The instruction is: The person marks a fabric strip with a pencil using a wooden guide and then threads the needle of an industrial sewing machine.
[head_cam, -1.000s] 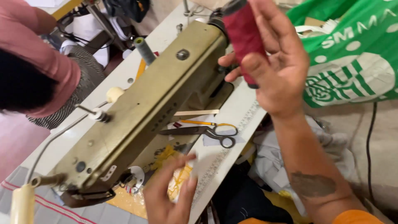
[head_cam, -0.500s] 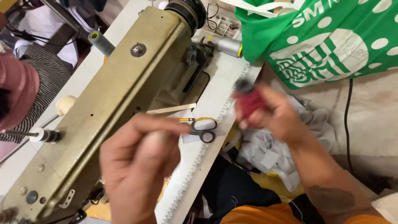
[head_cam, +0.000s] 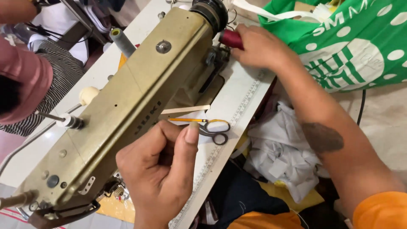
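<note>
Two hands are at work: your right hand reaches to one o'clock and is closed around a dark red thread spool, pressing it against the wheel end of the olive sewing machine. Your left hand sits at six o'clock, fingers curled with thumb pinched to forefinger; whether anything lies between them cannot be told. Just past that thumb, yellow-handled scissors lie on the white counter, beside a thin wooden strip resting against the machine's base. At twelve o'clock a grey thread cone stands behind the machine. A green bag with white dots fills the two o'clock corner, and crumpled white cloth lies at four o'clock below the counter's edge.
</note>
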